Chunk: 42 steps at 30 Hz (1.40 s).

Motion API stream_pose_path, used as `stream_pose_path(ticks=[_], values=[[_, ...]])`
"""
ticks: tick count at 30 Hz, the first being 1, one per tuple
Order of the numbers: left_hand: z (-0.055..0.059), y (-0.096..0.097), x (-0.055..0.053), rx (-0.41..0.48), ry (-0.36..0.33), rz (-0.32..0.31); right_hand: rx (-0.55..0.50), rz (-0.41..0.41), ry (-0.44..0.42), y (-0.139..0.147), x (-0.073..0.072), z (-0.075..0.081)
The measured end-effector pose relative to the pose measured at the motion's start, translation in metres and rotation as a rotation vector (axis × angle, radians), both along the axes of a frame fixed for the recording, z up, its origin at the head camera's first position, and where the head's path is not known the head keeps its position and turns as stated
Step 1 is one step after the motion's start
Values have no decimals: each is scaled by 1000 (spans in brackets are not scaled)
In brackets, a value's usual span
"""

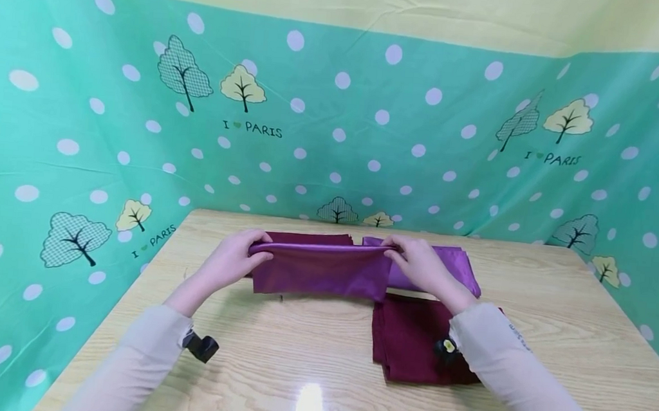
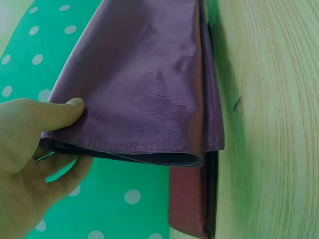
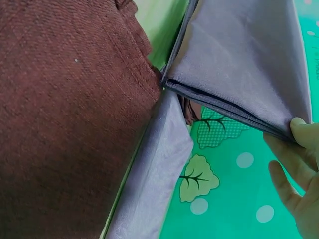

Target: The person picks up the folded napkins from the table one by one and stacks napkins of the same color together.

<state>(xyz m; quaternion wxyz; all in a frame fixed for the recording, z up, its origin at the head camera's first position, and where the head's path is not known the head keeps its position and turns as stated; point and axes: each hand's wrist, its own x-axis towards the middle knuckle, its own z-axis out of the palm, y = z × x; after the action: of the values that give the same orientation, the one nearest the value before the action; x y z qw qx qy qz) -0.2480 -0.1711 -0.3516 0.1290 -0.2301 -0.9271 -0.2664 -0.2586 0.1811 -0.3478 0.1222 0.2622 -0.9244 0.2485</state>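
A folded, shiny purple cloth (image 1: 321, 270) hangs between both hands, its upper folded edge stretched level. My left hand (image 1: 235, 259) pinches the left upper corner, thumb on the near side and fingers behind, as the left wrist view shows on the purple cloth (image 2: 134, 79). At the right upper corner, my right hand (image 1: 418, 264) pinches the same cloth; its layered edge shows in the right wrist view. Behind the hanging cloth lies a folded maroon cloth (image 1: 315, 238), mostly hidden. Another folded purple cloth (image 1: 457, 267) lies behind the right hand and wrist.
A second folded maroon cloth (image 1: 412, 341) lies on the wooden table (image 1: 247, 367) below the right forearm, which partly covers it. A green dotted curtain (image 1: 335, 135) with printed trees stands behind and beside the table.
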Motion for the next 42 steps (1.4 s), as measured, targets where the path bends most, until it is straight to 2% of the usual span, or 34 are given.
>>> stream_pose_path(ticks=[9,15,23,38,42], values=[[2,11,-2,14,46,44,-12,-14,-24,12,-2,4],[4,20,-8,9,77,27,-18,-41,-43,21,-3,7],[9,34,-14,48,122,-19,-29,-73,12,34,-4,12],[4,59,-21,69,24,-85,-69,-105,47,62,-4,11],[4,66,-23,79,19,-103,-76,-115,63,69,-3,11]])
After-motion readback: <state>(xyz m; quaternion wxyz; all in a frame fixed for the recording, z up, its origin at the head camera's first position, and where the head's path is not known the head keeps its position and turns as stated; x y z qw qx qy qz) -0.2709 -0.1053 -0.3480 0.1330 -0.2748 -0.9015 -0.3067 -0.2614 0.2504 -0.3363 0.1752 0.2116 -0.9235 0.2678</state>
